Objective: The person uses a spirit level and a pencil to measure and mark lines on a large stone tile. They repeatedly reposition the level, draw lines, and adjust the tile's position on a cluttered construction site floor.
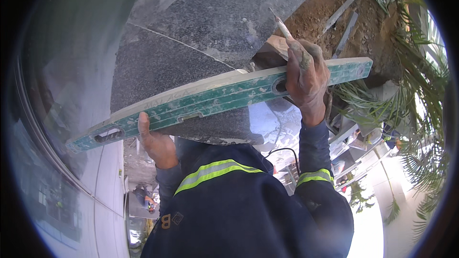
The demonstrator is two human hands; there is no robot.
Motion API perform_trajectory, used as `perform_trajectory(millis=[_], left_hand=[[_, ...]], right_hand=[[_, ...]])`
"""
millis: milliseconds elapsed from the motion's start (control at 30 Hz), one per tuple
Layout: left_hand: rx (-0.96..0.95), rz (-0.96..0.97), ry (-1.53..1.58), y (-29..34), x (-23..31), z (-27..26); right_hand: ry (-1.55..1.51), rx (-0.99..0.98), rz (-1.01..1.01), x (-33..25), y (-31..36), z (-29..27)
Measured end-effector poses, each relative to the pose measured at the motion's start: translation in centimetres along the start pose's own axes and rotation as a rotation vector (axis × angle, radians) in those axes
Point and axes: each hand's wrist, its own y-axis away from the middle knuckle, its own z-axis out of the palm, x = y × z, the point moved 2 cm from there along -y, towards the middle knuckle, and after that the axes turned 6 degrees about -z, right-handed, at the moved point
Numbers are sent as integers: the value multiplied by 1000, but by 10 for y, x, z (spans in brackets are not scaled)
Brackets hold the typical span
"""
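A long green spirit level [229, 96], smeared with pale dust, lies slantwise in front of me, its right end farther off. My left hand [158, 145] is closed on its near edge, left of the middle, thumb up against the green face; the other fingers are mostly hidden. Farther right, my right hand [308, 76] wraps over the level beside its round vial. A slim, dirty, pencil-like stick [283, 27] juts from between those fingers, dark point away from me. Beyond the level spreads a grey speckled stone slab [186, 33] with a pale joint line and dusty smears.
Brown soil [311, 14] with thin metal strips [349, 4] borders the slab at the right. Palm fronds [411, 81] hang along the right side. A glossy curved glass or panel surface [52, 114] rises at the left. Another person [149, 201] appears small at the lower left.
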Motion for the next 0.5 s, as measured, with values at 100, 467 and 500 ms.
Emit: perform_trajectory(millis=[100,467,500], left_hand=[[-2,-14,33,2,1,1],[-22,60,-48,-4,8,-5],[-26,53,-41,-5,9,-8]], right_hand=[[0,-34,65,-8,-7,-11],[-35,126,84,40,15,-23],[-44,139,76,42,16,-22]])
